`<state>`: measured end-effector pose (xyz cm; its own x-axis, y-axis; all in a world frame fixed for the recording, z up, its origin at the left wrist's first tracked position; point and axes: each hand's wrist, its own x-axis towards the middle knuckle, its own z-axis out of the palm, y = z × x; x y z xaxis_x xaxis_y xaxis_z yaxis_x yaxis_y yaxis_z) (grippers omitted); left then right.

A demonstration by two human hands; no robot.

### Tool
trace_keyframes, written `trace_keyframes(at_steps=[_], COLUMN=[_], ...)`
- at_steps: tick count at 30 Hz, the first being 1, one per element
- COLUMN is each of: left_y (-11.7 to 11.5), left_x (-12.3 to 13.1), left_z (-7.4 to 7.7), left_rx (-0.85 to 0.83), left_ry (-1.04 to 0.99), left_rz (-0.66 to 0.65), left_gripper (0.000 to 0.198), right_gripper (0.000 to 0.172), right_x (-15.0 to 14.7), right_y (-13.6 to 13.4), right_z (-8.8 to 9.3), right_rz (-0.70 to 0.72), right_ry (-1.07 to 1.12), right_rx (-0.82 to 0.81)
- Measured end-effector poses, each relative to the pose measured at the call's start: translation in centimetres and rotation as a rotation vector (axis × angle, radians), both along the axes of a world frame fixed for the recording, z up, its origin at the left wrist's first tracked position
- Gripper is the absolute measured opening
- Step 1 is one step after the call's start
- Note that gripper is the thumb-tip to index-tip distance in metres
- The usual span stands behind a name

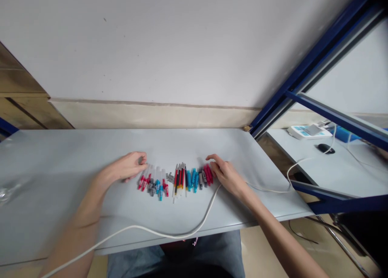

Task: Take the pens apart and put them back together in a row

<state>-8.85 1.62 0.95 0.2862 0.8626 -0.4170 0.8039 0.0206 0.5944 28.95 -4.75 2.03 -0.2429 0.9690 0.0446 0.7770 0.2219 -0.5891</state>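
My left hand [132, 165] rests at the left end of a row of pen parts, fingers loosely bent with a gap between them. Beside its fingertips lie clear pen barrels [157, 173] with red, grey and blue grips. At the opposite end, my right hand [224, 173] has its fingers apart, the index reaching forward, next to pink pen barrels [207, 174]. Dark grey barrels [203, 178] and blue barrels [194, 180] lie beside these. Between the two groups are pen refills [181, 179] in red and black and a small pile of metal springs [170, 177]. Neither hand visibly grips a part.
A white cable [136, 227] crosses the front of the grey table [75, 148]. Clear plastic [6, 194] lies at far left. Past a blue frame [274, 102] on the right, another table bears a white device [309, 131] and a black mouse [326, 148].
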Motion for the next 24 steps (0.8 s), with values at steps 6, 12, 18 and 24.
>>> trace_keyframes(at_steps=[6,12,18,24], left_y=[-0.1,-0.2,0.1,0.3], left_x=[-0.4,-0.4,0.2,1.0], left_z=[0.5,0.3,0.4,0.4], left_rx=[-0.001,-0.066,0.114,0.445], left_ry=[-0.037,-0.039,0.05,0.27], left_rz=[-0.019,0.001,-0.054,-0.032], left_gripper=[0.025,0.041,0.031,0.015], right_gripper=[0.03,0.029,0.026,0.022], right_x=[-0.2,0.2,0.0,-1.4], right_y=[0.3,0.7,2.0,5.6], right_z=[0.3,-0.6,-0.6,-0.8], right_rz=[0.077,0.057,0.05,0.051], right_ry=[0.011,0.001,-0.027,-0.126], right_rx=[-0.023,-0.007,0.0,0.073])
